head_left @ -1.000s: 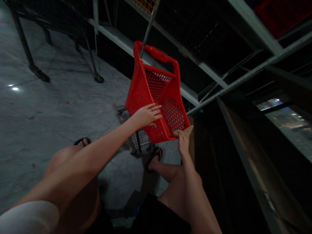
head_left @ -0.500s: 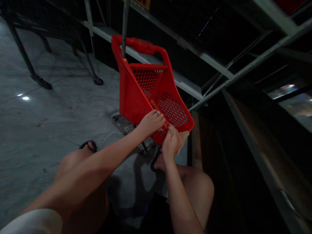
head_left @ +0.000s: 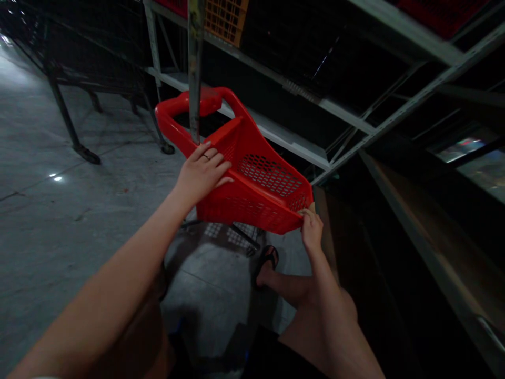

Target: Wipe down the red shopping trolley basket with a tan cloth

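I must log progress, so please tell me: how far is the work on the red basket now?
Done: cannot tell; no finished result shows. In hand: the red basket is tilted, left hand on its side, right hand pinching its lower corner. Left: it hangs off the floor, not set down.

head view looks steeply down, close, over the dim, seemingly tilted floor [head_left: 59, 210].
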Demonstrator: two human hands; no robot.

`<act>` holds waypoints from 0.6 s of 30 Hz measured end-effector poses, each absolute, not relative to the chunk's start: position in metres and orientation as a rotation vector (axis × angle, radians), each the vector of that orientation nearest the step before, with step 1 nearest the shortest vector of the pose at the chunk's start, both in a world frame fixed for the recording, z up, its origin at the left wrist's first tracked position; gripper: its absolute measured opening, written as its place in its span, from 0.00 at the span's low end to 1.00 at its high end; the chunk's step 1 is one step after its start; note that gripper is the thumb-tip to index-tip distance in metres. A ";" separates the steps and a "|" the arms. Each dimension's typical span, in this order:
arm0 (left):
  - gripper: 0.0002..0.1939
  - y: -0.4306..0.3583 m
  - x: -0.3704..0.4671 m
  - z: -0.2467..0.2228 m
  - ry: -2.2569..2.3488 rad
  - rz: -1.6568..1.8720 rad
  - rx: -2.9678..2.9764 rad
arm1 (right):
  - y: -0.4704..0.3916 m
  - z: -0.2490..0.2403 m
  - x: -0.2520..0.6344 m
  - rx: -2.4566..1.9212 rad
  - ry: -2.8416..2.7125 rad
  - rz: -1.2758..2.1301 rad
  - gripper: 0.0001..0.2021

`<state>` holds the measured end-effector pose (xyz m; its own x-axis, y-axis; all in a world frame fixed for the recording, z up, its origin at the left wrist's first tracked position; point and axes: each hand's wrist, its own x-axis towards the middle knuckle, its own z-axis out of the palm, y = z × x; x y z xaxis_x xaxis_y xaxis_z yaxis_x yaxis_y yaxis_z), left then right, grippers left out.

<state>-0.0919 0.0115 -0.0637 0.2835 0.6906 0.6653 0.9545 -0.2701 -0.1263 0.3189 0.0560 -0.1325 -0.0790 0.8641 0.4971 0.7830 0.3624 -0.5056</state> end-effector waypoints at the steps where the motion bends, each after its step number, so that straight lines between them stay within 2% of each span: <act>1: 0.15 0.008 -0.086 -0.065 -1.497 -0.686 -2.019 | 0.059 -0.131 0.313 -1.470 -1.839 0.112 0.20; 5: 0.16 -0.001 -0.064 -0.073 -1.572 -0.748 -1.915 | 0.053 -0.128 0.252 -1.538 -1.780 0.016 0.20; 12: 0.11 -0.011 -0.077 -0.068 -1.574 -0.750 -2.026 | 0.028 -0.103 0.083 -1.275 -1.959 0.183 0.18; 15: 0.17 -0.015 -0.096 -0.062 -1.536 -0.720 -2.122 | 0.023 -0.098 0.067 -1.243 -2.002 0.186 0.18; 18: 0.26 -0.019 -0.116 -0.057 -1.513 -0.759 -2.146 | 0.020 -0.107 0.098 -1.226 -2.085 0.112 0.19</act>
<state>-0.1161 -0.0191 -0.0574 0.2648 0.7230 0.6381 0.9438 -0.3301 -0.0176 0.0979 0.0202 -0.1068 -0.3029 0.7942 0.5268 0.7333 0.5472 -0.4034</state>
